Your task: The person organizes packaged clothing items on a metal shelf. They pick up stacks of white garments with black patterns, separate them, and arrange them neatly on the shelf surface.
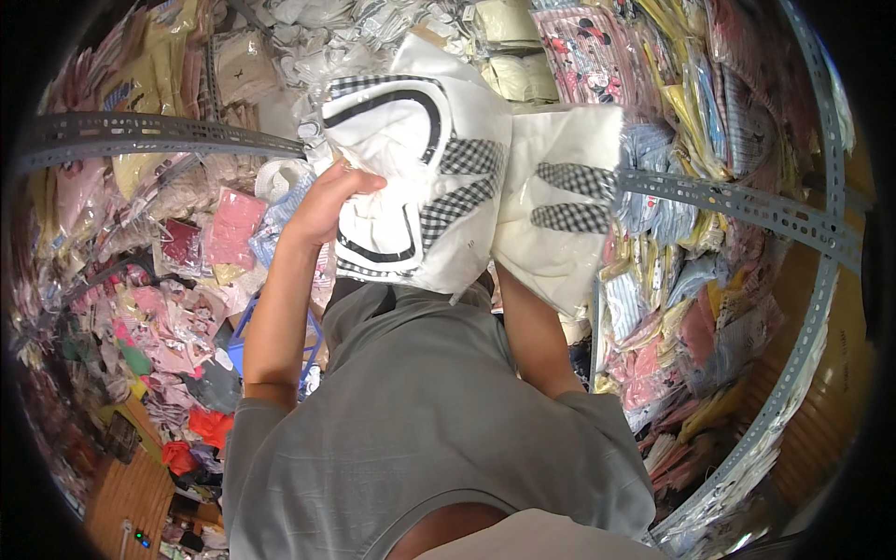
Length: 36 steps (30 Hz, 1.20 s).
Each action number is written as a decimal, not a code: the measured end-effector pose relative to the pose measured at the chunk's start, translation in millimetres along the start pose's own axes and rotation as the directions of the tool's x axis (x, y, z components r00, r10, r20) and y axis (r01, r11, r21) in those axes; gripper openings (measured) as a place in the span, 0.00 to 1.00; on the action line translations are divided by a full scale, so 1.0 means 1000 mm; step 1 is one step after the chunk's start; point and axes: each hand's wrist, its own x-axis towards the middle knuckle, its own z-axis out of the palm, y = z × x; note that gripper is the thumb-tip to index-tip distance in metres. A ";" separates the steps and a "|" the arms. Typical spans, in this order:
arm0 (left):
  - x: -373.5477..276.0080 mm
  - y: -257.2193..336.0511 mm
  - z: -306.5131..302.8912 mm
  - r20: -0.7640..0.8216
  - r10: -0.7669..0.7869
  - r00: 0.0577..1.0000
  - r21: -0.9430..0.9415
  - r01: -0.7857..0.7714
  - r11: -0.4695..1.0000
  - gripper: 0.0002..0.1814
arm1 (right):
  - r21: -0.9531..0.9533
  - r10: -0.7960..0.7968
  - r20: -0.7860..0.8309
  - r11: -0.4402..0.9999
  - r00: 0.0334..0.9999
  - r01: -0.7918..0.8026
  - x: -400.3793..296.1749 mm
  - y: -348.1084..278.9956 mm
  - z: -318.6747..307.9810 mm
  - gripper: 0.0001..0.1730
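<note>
My left hand (pixel 334 199) grips a white folded garment in a clear plastic bag (pixel 469 112), thumb on top of its left side. This garment has black-and-white gingham strips and black curved trim. Just right of it, partly overlapped, a second bagged off-white garment (pixel 518 143) shows two gingham strips. My right forearm (pixel 535 329) runs up beneath these garments, which hide the right hand. Both packages are held up in front of my waist, over the piles.
Perforated metal shelf rails (pixel 175 133) (pixel 735 199) cross at left and right. Bagged clothes fill the shelves, including a pink-striped pack (pixel 584 59) and blue garments (pixel 654 189). A blue plastic basket (pixel 241 339) stands by my left arm. Loose pink clothes (pixel 168 329) lie heaped at the left.
</note>
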 end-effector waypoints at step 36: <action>0.007 -0.109 -0.085 -0.234 -0.051 0.971 -0.262 -0.012 0.965 0.32 | -0.858 -0.162 0.037 0.500 0.986 0.114 -0.031 -0.063 0.122 0.57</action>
